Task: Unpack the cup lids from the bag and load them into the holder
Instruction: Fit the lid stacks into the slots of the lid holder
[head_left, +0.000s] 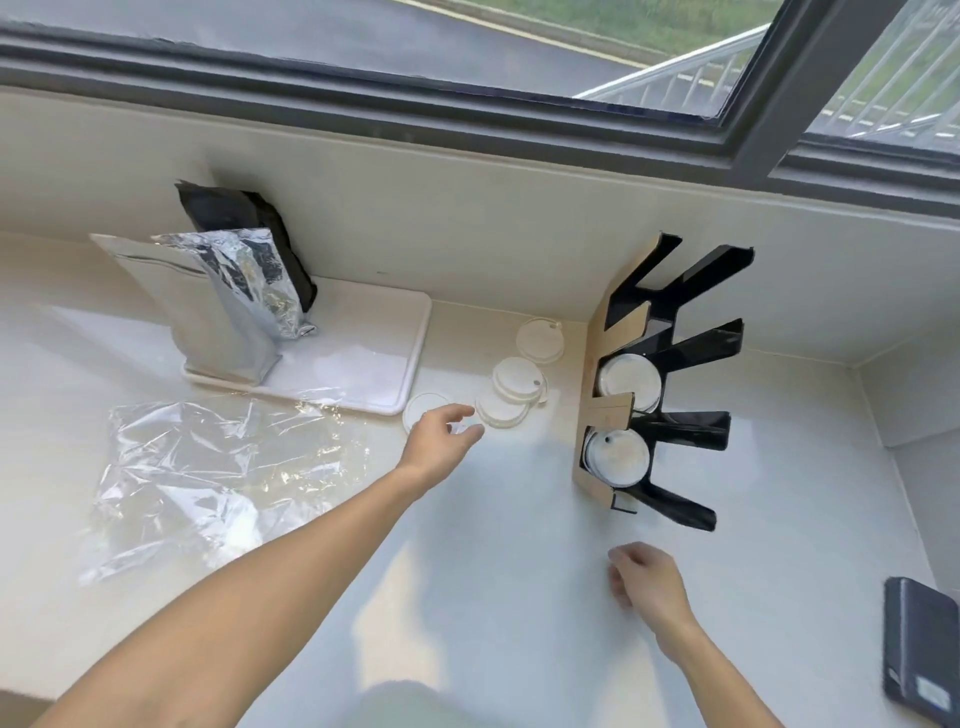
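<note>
Several white cup lids lie loose on the counter: one (423, 408) just under my left fingertips, a small overlapping pile (511, 392) to its right, and one more (540, 340) farther back. My left hand (441, 439) reaches over the nearest lid with fingers spread and holds nothing. A black and cardboard holder (670, 364) stands at the right, with lids stacked in its middle slot (631, 382) and lower slot (618, 457). My right hand (644, 577) hovers below the holder, fingers loosely curled and empty. The clear plastic bag (218, 473) lies flat and crumpled at the left.
A white tray (363, 364) at the back left carries white, silver and black foil pouches (234, 296). A dark phone (922, 654) lies at the right edge. A wall and window sill run along the back.
</note>
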